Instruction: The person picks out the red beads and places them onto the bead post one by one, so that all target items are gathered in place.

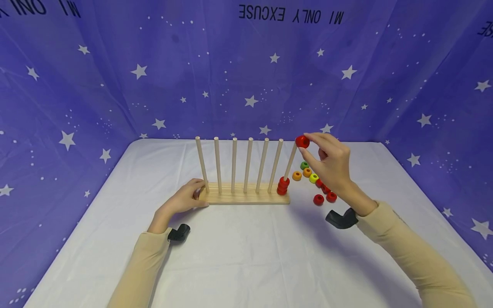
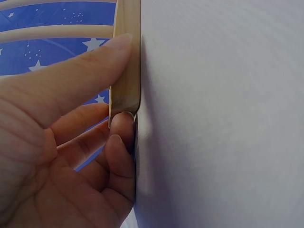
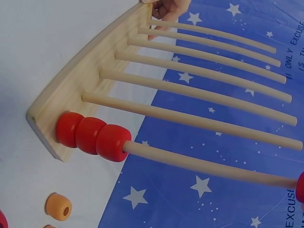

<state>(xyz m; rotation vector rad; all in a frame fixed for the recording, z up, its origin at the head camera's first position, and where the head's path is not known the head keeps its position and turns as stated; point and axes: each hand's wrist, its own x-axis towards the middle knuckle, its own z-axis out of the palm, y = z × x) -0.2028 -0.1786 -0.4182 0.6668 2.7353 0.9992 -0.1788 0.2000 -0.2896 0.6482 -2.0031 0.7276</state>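
Three red beads [image 1: 283, 186] sit stacked at the foot of the end peg [image 1: 290, 162], on the right of the wooden base [image 1: 246, 197]. Right hand [image 1: 332, 164]: thumb and fingertips clamped on a fourth bead [image 1: 302, 141], also red, up at that peg's tip; whether the tip has entered its hole cannot be told. Left hand [image 1: 186, 196]: thumb on the front edge, fingers around the far end, pinching the base against the white cloth [image 1: 250, 256]. Step in hand looks to be threading. Best done, by judgement, with the bead pinched at its sides, fingertips clear of the hole, and the hole squared to the peg's axis before any downward push. Grip should loosen only once wood shows through. Forcing it askew could lever the peg or send the bead among the loose ones [image 1: 314, 178] nearby. Left hold seems well placed; steady pressure low down should suffice.
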